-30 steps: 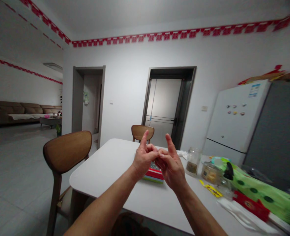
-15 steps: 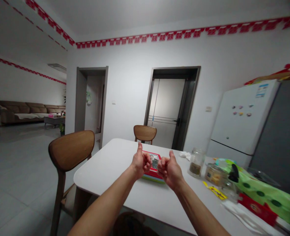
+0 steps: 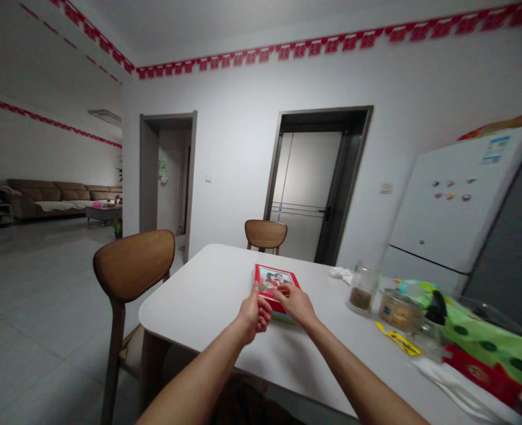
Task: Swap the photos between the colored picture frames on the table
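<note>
A red box [image 3: 284, 277] with a photo of two people on its lid lies on the white table [image 3: 208, 295]; its lower part shows green. My left hand [image 3: 255, 317] is at the box's near left corner, thumb up, fingers curled in with nothing seen in them. Over the lid's near right part reaches my right hand [image 3: 297, 304], its thumb and forefinger bent and slightly apart. Whether that hand touches the lid I cannot tell. Part of the photo and the box's front is covered by the hands.
Right of the box stand a glass jar [image 3: 362, 289] with dark contents and a clear container [image 3: 398, 308]. A yellow packet [image 3: 403, 342], white tissue [image 3: 341, 273] and green bag [image 3: 486, 336] lie there too. Wooden chairs [image 3: 134, 265] stand at the left and far side.
Both hands had fists with thumbs raised, apart in front of the box. Now the right hand has turned over the lid with loosened fingers. The left hand has dropped slightly. The view has shifted slightly.
</note>
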{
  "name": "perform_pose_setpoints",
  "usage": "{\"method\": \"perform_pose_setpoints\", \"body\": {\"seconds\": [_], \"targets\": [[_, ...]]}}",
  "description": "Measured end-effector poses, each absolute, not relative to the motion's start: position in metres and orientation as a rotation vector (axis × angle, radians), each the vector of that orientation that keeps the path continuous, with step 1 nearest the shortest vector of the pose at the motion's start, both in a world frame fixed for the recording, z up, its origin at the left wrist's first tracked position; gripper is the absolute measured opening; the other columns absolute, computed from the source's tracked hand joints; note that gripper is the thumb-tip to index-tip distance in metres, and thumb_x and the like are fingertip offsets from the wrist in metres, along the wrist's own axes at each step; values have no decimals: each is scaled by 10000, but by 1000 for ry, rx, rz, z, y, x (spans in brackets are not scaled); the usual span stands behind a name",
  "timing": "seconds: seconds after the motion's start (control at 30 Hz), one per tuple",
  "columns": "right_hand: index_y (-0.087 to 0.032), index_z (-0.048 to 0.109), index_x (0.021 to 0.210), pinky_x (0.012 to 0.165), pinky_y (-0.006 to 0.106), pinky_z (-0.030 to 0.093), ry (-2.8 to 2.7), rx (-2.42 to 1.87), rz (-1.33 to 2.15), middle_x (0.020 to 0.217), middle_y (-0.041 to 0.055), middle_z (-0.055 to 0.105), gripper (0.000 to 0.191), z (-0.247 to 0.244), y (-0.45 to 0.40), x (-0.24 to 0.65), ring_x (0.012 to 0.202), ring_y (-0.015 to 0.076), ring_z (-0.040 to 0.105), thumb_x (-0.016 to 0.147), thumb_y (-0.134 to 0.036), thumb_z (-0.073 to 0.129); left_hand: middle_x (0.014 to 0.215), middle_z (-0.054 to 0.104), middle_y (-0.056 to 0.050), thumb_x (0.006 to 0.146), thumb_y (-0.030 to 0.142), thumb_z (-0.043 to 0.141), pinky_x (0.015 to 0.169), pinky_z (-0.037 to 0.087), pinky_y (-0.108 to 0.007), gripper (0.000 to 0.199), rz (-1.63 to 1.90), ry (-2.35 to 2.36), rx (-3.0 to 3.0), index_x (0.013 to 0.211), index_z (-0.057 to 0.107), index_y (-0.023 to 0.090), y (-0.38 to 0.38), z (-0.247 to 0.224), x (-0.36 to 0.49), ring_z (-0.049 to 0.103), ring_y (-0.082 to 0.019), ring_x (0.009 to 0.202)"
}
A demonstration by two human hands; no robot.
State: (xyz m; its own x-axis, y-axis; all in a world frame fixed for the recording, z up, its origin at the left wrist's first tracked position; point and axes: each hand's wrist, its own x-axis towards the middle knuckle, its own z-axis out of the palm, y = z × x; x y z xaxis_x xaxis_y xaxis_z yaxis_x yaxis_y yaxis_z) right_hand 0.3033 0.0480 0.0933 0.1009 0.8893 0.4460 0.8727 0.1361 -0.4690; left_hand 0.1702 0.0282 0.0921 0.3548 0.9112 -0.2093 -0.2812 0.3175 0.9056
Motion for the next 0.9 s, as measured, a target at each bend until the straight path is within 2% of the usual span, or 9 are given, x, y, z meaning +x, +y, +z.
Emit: {"method": "perform_pose_setpoints", "body": {"seconds": [0.1, 0.27, 0.4, 0.47, 0.53, 0.63, 0.73, 0.83, 0.9], "targets": [[-174, 549, 1009, 742, 324, 363, -1883, -1799, -88, 991, 97, 582, 403, 72, 59, 310, 915, 226, 504, 620, -268, 590, 402, 452, 20, 785, 607, 329, 372, 216, -169, 530, 914, 931, 834, 603, 470, 129, 35, 54, 170, 351, -52, 300], [-198, 578, 923, 778, 339, 331, -2091, -1792, -209, 1001, 94, 561, 265, 69, 44, 299, 953, 236, 469, 668, -175, 508, 570, 557, -24, 732, 478, 534, 470, 364, -205, 367, 1019, 888, 773, 785, 501, 116, 35, 24, 173, 522, -113, 466], [-190, 577, 941, 777, 359, 352, -2190, -1634, -176, 1036, 106, 551, 298, 72, 7, 285, 966, 256, 466, 654, -179, 502, 811, 623, -62, 675, 408, 596, 619, 435, -243, 369, 1215, 730, 776, 912, 538, 130, 25, 30, 182, 589, -160, 702], [-187, 573, 959, 837, 375, 343, -2107, -1523, -18, 1051, 104, 553, 315, 75, -14, 283, 1011, 254, 454, 651, -199, 509, 898, 626, -62, 652, 366, 610, 705, 438, -256, 367, 1331, 678, 807, 934, 555, 138, 13, 40, 187, 582, -188, 817], [-185, 549, 1010, 895, 377, 328, -1887, -1426, 235, 1116, 103, 533, 366, 81, -34, 285, 1072, 247, 431, 658, -283, 528, 898, 638, -71, 652, 320, 603, 740, 442, -282, 332, 1425, 673, 928, 921, 581, 129, -6, 53, 189, 578, -221, 847], [-209, 426, 1168, 852, 365, 397, -1347, -1296, 668, 1198, 90, 494, 557, 95, -58, 296, 1093, 235, 445, 677, -463, 494, 962, 634, -57, 708, 221, 526, 807, 430, -299, 305, 1492, 677, 1324, 1001, 581, 157, -42, 75, 183, 566, -228, 896], [-254, 324, 1244, 711, 342, 479, -928, -1108, 970, 1149, 69, 543, 636, 103, -79, 308, 997, 228, 532, 687, -537, 446, 1141, 547, -41, 723, 126, 473, 920, 362, -312, 430, 1374, 656, 1849, 1145, 503, 197, -76, 86, 173, 498, -230, 1034], [-254, 282, 1276, 642, 334, 500, -799, -1070, 1104, 1026, 63, 620, 730, 96, -94, 314, 845, 227, 605, 635, -493, 538, 1235, 455, -92, 738, 121, 473, 988, 289, -332, 480, 1176, 589, 2333, 1215, 435, 164, -95, 74, 169, 410, -249, 1134], [-230, 270, 1292, 638, 342, 501, -798, -1138, 1142, 938, 64, 656, 791, 85, -99, 316, 759, 226, 627, 602, -453, 588, 1230, 454, -125, 774, 152, 455, 974, 314, -339, 452, 1088, 599, 2570, 1225, 418, 163, -97, 55, 171, 408, -254, 1136]]}}
